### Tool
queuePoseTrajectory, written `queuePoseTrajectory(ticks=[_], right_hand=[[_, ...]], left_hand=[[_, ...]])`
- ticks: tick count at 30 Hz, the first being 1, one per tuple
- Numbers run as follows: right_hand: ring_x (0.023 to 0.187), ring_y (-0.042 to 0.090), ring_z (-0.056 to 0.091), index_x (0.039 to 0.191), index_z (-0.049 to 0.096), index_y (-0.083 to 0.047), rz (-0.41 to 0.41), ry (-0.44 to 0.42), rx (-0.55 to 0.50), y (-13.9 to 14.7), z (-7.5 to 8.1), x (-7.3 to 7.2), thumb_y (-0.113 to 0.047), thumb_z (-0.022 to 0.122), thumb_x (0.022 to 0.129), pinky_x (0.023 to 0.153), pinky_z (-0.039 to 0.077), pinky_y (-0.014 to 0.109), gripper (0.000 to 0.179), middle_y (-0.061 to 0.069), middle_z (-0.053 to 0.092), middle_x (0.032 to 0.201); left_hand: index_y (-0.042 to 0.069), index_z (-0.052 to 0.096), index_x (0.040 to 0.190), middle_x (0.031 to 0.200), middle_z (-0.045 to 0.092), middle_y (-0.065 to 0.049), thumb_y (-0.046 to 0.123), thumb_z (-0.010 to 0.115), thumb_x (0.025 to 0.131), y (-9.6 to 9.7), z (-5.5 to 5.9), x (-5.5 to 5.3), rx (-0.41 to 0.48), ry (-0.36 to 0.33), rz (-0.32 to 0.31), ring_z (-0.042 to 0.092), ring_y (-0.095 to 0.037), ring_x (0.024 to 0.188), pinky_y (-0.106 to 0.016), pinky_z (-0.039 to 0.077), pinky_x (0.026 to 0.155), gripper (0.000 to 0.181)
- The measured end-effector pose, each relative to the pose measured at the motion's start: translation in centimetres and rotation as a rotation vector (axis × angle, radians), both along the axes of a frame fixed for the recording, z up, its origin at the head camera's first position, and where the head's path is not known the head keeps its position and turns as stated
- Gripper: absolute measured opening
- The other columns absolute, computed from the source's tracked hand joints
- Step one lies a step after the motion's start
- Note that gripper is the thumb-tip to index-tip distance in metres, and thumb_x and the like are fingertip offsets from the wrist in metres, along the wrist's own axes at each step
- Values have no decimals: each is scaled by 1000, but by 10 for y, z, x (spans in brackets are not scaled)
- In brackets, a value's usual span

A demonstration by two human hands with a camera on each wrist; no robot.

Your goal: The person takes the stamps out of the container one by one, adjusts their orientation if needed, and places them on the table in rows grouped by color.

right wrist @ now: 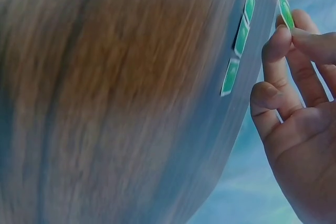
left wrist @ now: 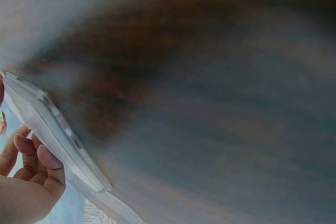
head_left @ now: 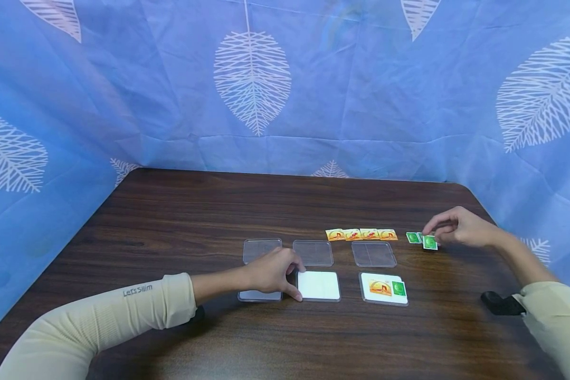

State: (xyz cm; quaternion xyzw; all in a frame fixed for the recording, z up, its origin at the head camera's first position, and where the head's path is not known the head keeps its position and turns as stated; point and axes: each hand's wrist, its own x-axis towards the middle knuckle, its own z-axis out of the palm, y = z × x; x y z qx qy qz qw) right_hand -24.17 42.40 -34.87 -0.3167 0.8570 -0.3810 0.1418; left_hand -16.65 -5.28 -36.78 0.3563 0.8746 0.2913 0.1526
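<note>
My right hand (head_left: pixel 462 228) pinches a small green picture card (right wrist: pixel 284 6) between thumb and fingers, just above the other green cards (right wrist: pixel 231 77) at the table's right side. My left hand (head_left: pixel 273 270) spans the left edge of the middle clear plastic case (head_left: pixel 319 286), thumb at its near corner and index finger at its far corner. White paper fills that case. To its right lies a similar case (head_left: pixel 368 296) with an orange picture card (head_left: pixel 380 287) and a green card (head_left: pixel 398 288) on its white face. Part of the left case (head_left: pixel 260 296) is hidden by my left hand.
Clear flat lids (head_left: pixel 312 253) lie in a row behind the cases. Several orange picture cards (head_left: pixel 352 234) lie in a line behind the lids. A blue leaf-patterned cloth (head_left: pixel 171 79) hangs around the dark wooden table (head_left: pixel 195 206).
</note>
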Motion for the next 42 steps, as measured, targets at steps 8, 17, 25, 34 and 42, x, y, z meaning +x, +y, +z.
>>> queuePoseTrajectory(ticks=[8, 17, 25, 34, 42], right_hand=[[70, 14, 66, 99, 71, 7, -19, -5, -4, 13, 0, -1, 24, 54, 89, 61, 53, 32, 26, 1, 75, 89], [65, 13, 54, 101, 71, 12, -106, -34, 42, 24, 0, 1, 22, 55, 85, 59, 50, 30, 25, 1, 68, 75], [57, 15, 31, 97, 71, 10, -133, -55, 4, 32, -1, -1, 25, 56, 81, 53, 35, 30, 27, 4, 33, 64], [61, 8, 43, 98, 68, 13, -191, -56, 88, 35, 0, -4, 24, 55, 83, 55, 40, 29, 23, -2, 64, 73], [66, 14, 51, 99, 70, 13, -225, 52, 178, 33, -2, -10, 22, 57, 82, 57, 41, 28, 23, 1, 67, 78]], left_hand=[[-3, 74, 112, 77, 49, 1, 20, 95, 76, 0, 0, 0, -4, -1, 4, 40, -7, 67, -20, 31, 59, 47], [-3, 75, 112, 77, 50, 1, 21, 95, 76, 0, 0, 0, -6, 2, 4, 39, -7, 67, -20, 30, 58, 48], [-2, 75, 111, 79, 50, 1, 21, 95, 76, 0, 0, 0, -7, 7, 7, 40, -7, 69, -20, 31, 59, 47], [-2, 74, 112, 80, 52, 0, 22, 95, 76, -1, 0, 1, -15, 4, 15, 41, -7, 69, -20, 31, 58, 48], [-1, 75, 110, 78, 51, 1, 21, 95, 76, 0, -1, 0, -6, 11, 10, 40, -6, 67, -19, 31, 57, 46]])
